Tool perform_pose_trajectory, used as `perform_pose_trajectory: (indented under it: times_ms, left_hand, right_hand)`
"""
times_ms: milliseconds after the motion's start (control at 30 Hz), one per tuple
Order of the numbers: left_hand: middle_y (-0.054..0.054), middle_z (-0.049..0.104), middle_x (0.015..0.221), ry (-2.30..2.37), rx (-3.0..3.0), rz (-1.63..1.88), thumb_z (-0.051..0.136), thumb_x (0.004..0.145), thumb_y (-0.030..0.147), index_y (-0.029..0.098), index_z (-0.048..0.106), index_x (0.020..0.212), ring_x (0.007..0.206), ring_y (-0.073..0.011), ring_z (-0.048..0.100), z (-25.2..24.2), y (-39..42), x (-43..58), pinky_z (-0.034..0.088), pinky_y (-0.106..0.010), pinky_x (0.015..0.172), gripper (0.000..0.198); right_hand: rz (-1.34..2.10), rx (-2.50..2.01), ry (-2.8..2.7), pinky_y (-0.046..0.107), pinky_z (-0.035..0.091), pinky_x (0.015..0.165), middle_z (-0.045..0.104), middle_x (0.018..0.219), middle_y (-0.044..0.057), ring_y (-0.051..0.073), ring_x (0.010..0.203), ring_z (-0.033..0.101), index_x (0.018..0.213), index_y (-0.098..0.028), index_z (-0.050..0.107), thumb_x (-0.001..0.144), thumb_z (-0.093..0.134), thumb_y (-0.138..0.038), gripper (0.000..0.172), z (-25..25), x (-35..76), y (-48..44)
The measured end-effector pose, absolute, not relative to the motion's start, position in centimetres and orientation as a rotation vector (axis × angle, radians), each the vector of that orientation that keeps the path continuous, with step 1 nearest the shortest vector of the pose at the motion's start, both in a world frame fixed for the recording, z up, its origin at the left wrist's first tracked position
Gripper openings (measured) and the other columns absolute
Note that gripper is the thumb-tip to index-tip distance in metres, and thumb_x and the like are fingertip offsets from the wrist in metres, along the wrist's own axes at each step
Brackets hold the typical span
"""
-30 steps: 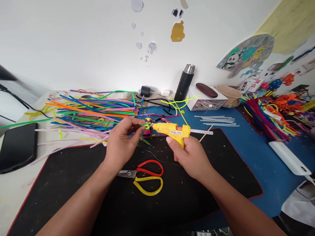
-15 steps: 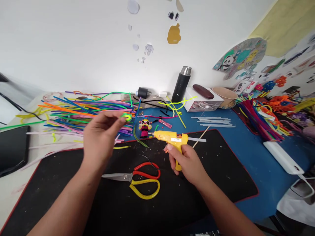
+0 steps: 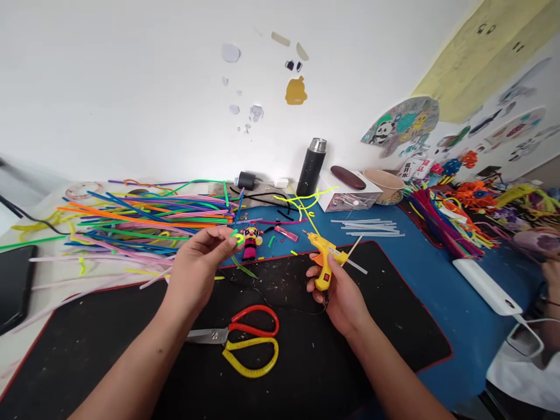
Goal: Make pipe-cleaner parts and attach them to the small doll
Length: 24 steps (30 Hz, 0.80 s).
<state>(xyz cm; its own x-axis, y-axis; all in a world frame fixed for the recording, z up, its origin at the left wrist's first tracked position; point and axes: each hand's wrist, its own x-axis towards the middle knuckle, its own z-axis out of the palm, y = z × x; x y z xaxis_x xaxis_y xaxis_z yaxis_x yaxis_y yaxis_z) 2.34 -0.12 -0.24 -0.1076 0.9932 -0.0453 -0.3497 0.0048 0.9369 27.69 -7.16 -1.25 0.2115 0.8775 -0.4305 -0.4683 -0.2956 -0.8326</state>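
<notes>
Between the thumb and fingers of my left hand point(image 3: 202, 259) is a small yellow-green pipe cleaner piece point(image 3: 238, 238). Just beyond it stands a small figure point(image 3: 250, 240) in pink, black and blue, its right edge near pale yellow round bits. My right hand point(image 3: 339, 286) is wrapped around the handle of a yellow glue gun point(image 3: 327, 259), whose nozzle points up and to the left. A clear glue stick point(image 3: 357, 267) pokes out of its back. Scissors point(image 3: 238, 338) with one red and one yellow handle lie on the black mat point(image 3: 306, 361) below my hands.
Many coloured pipe cleaners point(image 3: 144, 213) are heaped at the back left. A black thermos point(image 3: 311, 168), a white drawer box point(image 3: 350, 195) and loose glue sticks point(image 3: 370, 227) stand or lie behind the mat. A white power bank point(image 3: 485, 286) and part of another person are at the right.
My left hand has brought the yellow-green piece right, close beside the figure. My right hand has swung the glue gun away from the figure and tilted its nozzle upward. The view has shifted.
</notes>
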Motion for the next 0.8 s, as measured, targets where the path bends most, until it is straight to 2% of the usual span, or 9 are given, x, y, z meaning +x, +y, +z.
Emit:
perform_pose_trajectory:
  times_ms: [67, 233, 367, 433, 567, 633, 800]
  left_hand:
    - [-0.003, 0.072, 0.089, 1.062, 0.949, 1.371, 0.096, 0.067, 0.038, 0.020, 0.075, 0.085, 0.080, -0.0180, 0.069, -0.4, -0.5, 2.7, 0.059, -0.030, 0.074, 0.033]
    - [-0.003, 0.073, 0.088, 1.042, 1.020, 1.295, 0.094, 0.071, 0.039, 0.020, 0.075, 0.088, 0.080, -0.0177, 0.068, -0.4, -1.1, 3.1, 0.056, -0.028, 0.074, 0.032]
    - [-0.002, 0.073, 0.085, 1.040, 1.003, 1.274, 0.094, 0.070, 0.039, 0.020, 0.076, 0.087, 0.077, -0.0163, 0.067, -0.3, -1.3, 3.4, 0.055, -0.027, 0.073, 0.032]
    - [-0.002, 0.073, 0.086, 1.039, 1.004, 1.273, 0.094, 0.070, 0.040, 0.020, 0.076, 0.087, 0.077, -0.0164, 0.067, -0.3, -1.3, 3.4, 0.055, -0.028, 0.073, 0.032]
    - [-0.001, 0.072, 0.086, 1.021, 0.983, 1.268, 0.094, 0.069, 0.039, 0.021, 0.076, 0.088, 0.078, -0.0159, 0.066, -0.4, -1.2, 3.4, 0.055, -0.027, 0.074, 0.031]
    - [-0.002, 0.072, 0.086, 1.023, 0.975, 1.275, 0.095, 0.068, 0.039, 0.020, 0.076, 0.087, 0.077, -0.0160, 0.066, -0.5, -1.2, 3.4, 0.055, -0.027, 0.074, 0.033]
    - [-0.002, 0.073, 0.087, 1.009, 0.973, 1.265, 0.096, 0.068, 0.039, 0.020, 0.076, 0.087, 0.077, -0.0163, 0.067, -0.6, -1.2, 3.4, 0.055, -0.028, 0.074, 0.033]
  right_hand:
    - [1.413, -1.267, -0.424, 0.019, 0.036, 0.041, 0.069, 0.078, 0.002, 0.013, 0.054, 0.060, 0.111, -0.019, 0.069, 0.091, 0.072, -0.062, 0.047, -1.2, 27.7, -7.2]
    - [1.470, -1.211, -0.352, 0.014, 0.025, 0.035, 0.055, 0.068, -0.004, 0.005, 0.043, 0.040, 0.106, -0.019, 0.071, 0.091, 0.072, -0.062, 0.045, -1.6, 28.4, -7.0]
    - [1.549, -1.162, -0.294, 0.014, 0.025, 0.035, 0.053, 0.068, -0.004, 0.004, 0.042, 0.036, 0.103, -0.019, 0.072, 0.094, 0.069, -0.061, 0.043, -1.7, 28.8, -6.7]
    - [1.553, -1.119, -0.255, 0.014, 0.029, 0.036, 0.057, 0.070, -0.002, 0.005, 0.044, 0.039, 0.103, -0.018, 0.074, 0.097, 0.067, -0.058, 0.041, -1.5, 28.8, -6.6]
    - [1.506, -1.157, -0.270, 0.018, 0.043, 0.044, 0.073, 0.089, 0.006, 0.011, 0.058, 0.061, 0.106, -0.021, 0.077, 0.100, 0.064, -0.053, 0.035, -1.4, 28.7, -6.9]
    - [1.538, -1.239, -0.317, 0.020, 0.047, 0.047, 0.078, 0.098, 0.009, 0.014, 0.064, 0.068, 0.104, -0.021, 0.077, 0.100, 0.064, -0.051, 0.033, -1.4, 28.7, -7.2]
    - [1.579, -1.422, -0.448, 0.019, 0.047, 0.042, 0.080, 0.091, 0.011, 0.017, 0.065, 0.074, 0.103, -0.017, 0.077, 0.099, 0.066, -0.054, 0.038, -1.7, 28.8, -8.2]
